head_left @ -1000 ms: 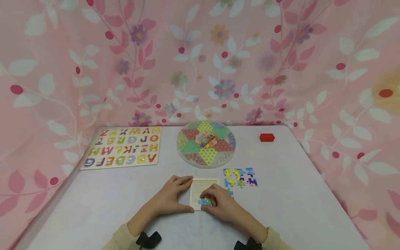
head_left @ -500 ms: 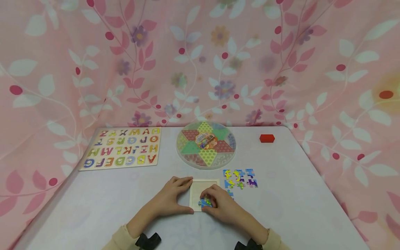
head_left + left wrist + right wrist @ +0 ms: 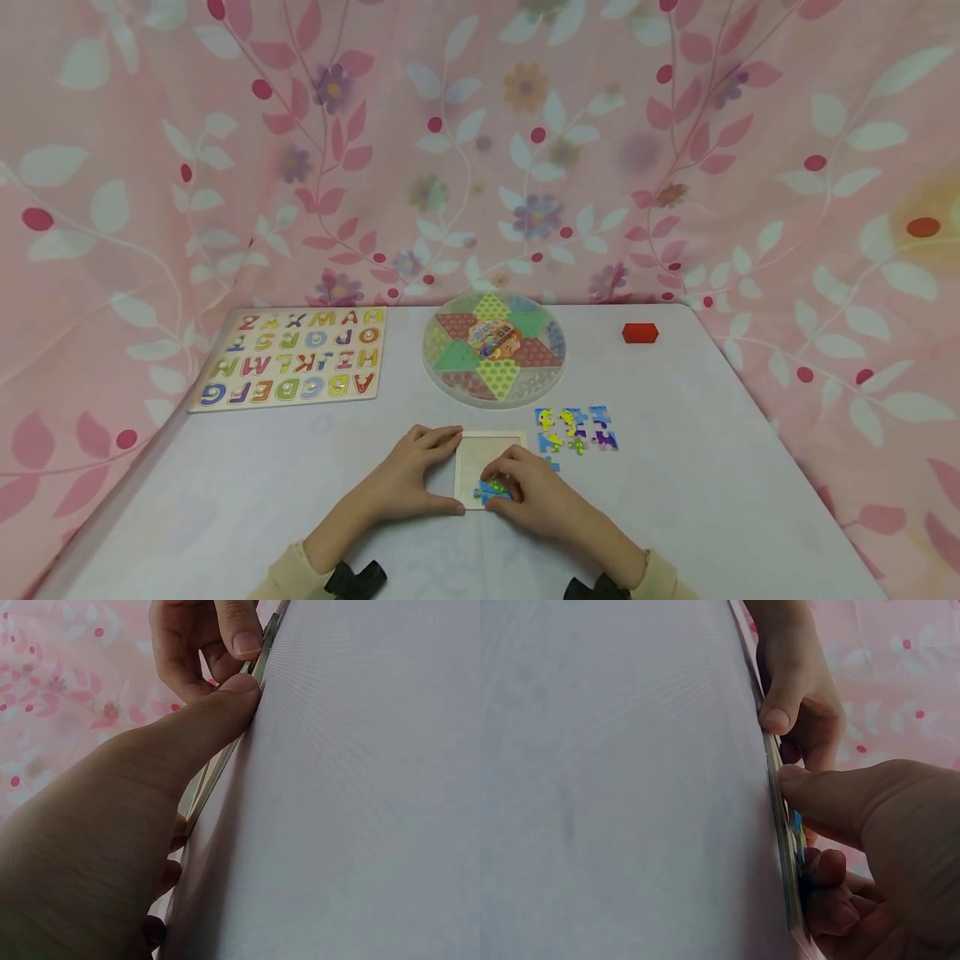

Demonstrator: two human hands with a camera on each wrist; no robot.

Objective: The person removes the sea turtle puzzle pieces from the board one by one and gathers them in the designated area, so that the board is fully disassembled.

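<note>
A shallow pale puzzle tray (image 3: pixel 471 454) with a raised rim lies on the table in front of me. My left hand (image 3: pixel 408 472) grips its left side in the head view, index finger at the far left corner and thumb at the near one. Over the tray's near right part, my right hand (image 3: pixel 536 490) pinches a blue jigsaw piece (image 3: pixel 491 492) with green and yellow print between thumb and fingers. The piece sits low inside the tray, partly covered by those fingers. From the right wrist, only a blue sliver of the piece (image 3: pixel 798 825) shows behind the tray edge.
Several loose jigsaw pieces (image 3: pixel 576 429) lie right of the tray, one partly behind my right hand. Farther back are an alphabet board (image 3: pixel 292 358), a round star-patterned game board (image 3: pixel 495 350) and a red block (image 3: pixel 641 333). A pink floral curtain (image 3: pixel 480 167) hangs behind the table.
The right hand has slid the jigsaw piece very slightly left and nearer within the tray. My left hand keeps the same hold on the tray.
</note>
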